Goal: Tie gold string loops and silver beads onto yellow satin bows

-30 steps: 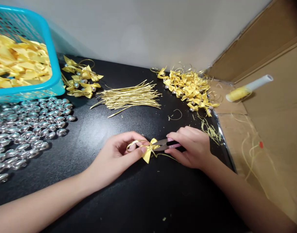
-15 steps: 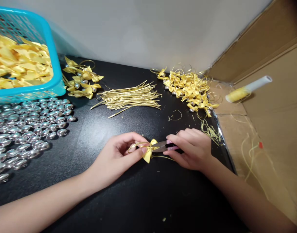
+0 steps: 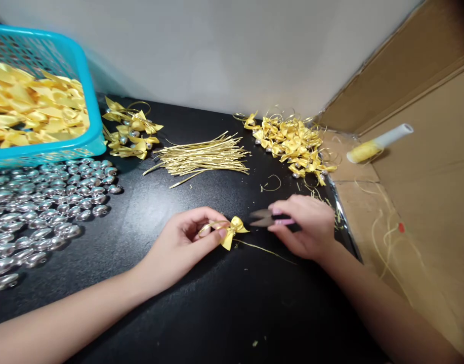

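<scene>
My left hand (image 3: pixel 186 241) pinches a small yellow ribbon bow (image 3: pixel 232 232) with a gold cord loop, low over the black table (image 3: pixel 201 303). A loose length of gold cord (image 3: pixel 267 251) trails from the bow to the right across the table. Just right of the bow, my right hand (image 3: pixel 305 225) grips small pink-handled snips (image 3: pixel 267 218). Their blades point left, a short gap from the bow.
A blue basket (image 3: pixel 85 101) of yellow ribbon pieces stands at the back left, with silver beads (image 3: pixel 45 207) spread before it. Several bows (image 3: pixel 131 134), a bundle of gold cords (image 3: pixel 201 156) and a pile of finished bows (image 3: pixel 292 141) lie behind. Cardboard with a thread spool (image 3: pixel 376 144) borders the right.
The snips have drawn back to the right, away from the bow. A length of gold cord now lies loose on the table beside the bow. The view shifted slightly.
</scene>
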The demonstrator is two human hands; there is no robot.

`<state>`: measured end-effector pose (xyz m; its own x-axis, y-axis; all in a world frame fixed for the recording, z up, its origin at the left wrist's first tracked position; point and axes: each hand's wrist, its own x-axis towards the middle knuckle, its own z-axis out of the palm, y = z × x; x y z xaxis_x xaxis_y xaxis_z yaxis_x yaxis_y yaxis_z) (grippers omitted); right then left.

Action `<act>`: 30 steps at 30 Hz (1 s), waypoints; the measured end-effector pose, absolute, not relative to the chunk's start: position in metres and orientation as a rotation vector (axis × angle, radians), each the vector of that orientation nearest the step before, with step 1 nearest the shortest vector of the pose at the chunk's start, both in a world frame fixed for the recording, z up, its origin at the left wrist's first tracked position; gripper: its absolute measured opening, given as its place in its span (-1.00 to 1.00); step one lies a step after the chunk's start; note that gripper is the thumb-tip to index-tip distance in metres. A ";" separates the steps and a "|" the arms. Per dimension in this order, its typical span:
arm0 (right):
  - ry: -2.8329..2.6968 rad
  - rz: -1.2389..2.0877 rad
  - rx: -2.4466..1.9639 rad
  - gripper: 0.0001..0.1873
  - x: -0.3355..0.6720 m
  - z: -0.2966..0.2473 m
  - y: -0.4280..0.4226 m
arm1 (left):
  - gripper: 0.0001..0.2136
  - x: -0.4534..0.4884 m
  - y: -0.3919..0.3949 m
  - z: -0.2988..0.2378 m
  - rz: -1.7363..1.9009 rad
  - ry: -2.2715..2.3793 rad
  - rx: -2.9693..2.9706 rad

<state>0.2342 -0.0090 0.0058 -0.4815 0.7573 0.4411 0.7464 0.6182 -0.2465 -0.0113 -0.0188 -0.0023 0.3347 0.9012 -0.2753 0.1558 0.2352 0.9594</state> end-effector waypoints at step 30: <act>-2.666 0.466 -1.174 -0.71 0.199 0.004 -0.054 | -0.72 -0.031 -0.016 0.011 1.210 1.141 1.240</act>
<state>0.1994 -0.0543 0.0039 -0.6677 0.7429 0.0476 0.6827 0.6365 -0.3589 -0.0314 -0.0163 0.0107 0.0466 0.9983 0.0354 -0.0230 -0.0343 0.9991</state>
